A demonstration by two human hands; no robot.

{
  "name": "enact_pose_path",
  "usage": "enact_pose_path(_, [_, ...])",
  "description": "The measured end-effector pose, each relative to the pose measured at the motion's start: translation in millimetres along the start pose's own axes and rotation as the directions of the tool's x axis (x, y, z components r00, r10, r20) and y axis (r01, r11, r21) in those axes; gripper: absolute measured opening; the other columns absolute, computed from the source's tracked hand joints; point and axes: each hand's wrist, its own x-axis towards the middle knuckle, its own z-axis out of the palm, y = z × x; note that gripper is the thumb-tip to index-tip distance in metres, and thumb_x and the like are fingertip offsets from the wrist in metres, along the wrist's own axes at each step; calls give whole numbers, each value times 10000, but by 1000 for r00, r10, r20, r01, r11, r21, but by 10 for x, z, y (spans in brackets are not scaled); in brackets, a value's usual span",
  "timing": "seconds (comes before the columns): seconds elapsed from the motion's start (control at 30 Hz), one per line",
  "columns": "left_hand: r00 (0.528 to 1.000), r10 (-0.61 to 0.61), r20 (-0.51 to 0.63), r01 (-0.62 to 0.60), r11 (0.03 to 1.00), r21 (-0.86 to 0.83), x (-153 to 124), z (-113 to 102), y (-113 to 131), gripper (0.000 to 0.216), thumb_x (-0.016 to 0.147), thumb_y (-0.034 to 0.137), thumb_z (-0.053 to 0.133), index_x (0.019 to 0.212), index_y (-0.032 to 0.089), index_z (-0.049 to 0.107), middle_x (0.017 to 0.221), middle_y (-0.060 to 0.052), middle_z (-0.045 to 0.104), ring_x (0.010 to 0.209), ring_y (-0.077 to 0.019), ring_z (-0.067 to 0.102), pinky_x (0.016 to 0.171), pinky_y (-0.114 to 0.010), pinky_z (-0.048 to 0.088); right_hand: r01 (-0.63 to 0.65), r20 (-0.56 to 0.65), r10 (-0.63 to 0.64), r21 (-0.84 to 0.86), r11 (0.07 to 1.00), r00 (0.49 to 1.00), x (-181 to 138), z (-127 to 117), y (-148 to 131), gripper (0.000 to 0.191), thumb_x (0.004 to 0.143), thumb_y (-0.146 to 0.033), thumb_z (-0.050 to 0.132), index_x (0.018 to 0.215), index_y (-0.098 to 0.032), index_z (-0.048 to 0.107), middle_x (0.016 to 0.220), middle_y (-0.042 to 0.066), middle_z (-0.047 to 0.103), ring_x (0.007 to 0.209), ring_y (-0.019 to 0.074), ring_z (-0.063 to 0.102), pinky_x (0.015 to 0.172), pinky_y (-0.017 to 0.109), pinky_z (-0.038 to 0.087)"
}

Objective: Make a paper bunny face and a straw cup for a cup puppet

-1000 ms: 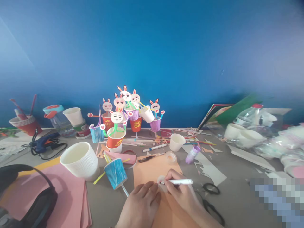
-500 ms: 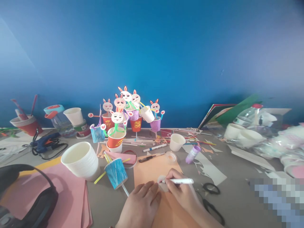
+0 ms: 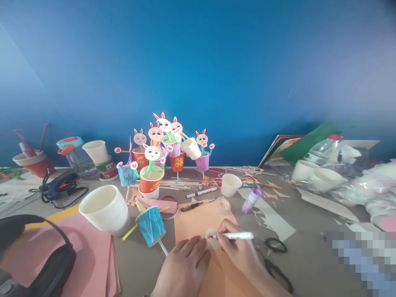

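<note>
My right hand (image 3: 236, 245) grips a white marker pen (image 3: 239, 236), its tip on a small round white paper disc (image 3: 214, 243). A small pinkish mark shows on the disc at the pen tip. My left hand (image 3: 185, 262) lies flat, fingers stretched out, with fingertips at the disc's left edge. Under both hands is a sheet of orange paper (image 3: 188, 222). A black pen (image 3: 196, 205) and a small clear round lid (image 3: 222, 205) rest near the sheet's far edge. To the left lies a blue-coloured paper cup (image 3: 151, 226) on a white stick.
Rabbit-faced paper-cup figures (image 3: 153, 153) stand at the back. Stacked white cups (image 3: 105, 208), pink paper (image 3: 83, 255) and a headset (image 3: 58, 264) lie left. Black scissors (image 3: 275, 245), a purple glue stick (image 3: 252, 201) and paper scraps (image 3: 275, 222) lie right, with plastic bags (image 3: 361, 185) beyond.
The pen and my right hand have shifted very slightly to the right over the disc. My left hand stays in place.
</note>
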Motion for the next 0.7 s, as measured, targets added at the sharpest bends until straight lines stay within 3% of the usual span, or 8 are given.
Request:
enact_pose_path(0.2, [999,0,-51,1,1000,12,9,-16,-8,217,990,286,499,1097,211,672,1215,-17,726,1094,-203,659,834,-320,542,-8,-10,8,-16,1000,1000,-1,-8,-11,224,869,-269,470,657,-252,402,586,-65,382,515,135,386,505,247,321])
enact_pose_path(0.4, [999,5,-43,-5,1000,10,10,-27,-9,222,991,281,489,1100,202,665,1218,-25,727,1096,-214,664,819,-333,551,-19,-38,22,71,997,999,-2,0,8,245,879,-283,486,655,-257,392,563,-78,361,490,126,362,472,239,305])
enact_pose_path(0.53, [1000,6,-15,-6,1000,7,14,-22,-9,220,989,275,500,1113,201,667,1237,-33,718,1109,-212,659,850,-328,540,0,-13,1,69,998,1000,-11,-1,-8,236,893,-301,482,669,-251,425,576,-67,401,511,134,398,493,242,327])
enact_pose_path(0.7, [997,7,-75,-6,1000,17,26,-19,-12,197,970,284,539,1076,198,682,1190,-22,741,1070,-212,679,829,-312,541,-10,41,8,61,998,999,-18,-3,-19,216,904,-288,467,694,-250,429,594,-60,437,538,141,427,520,241,345])
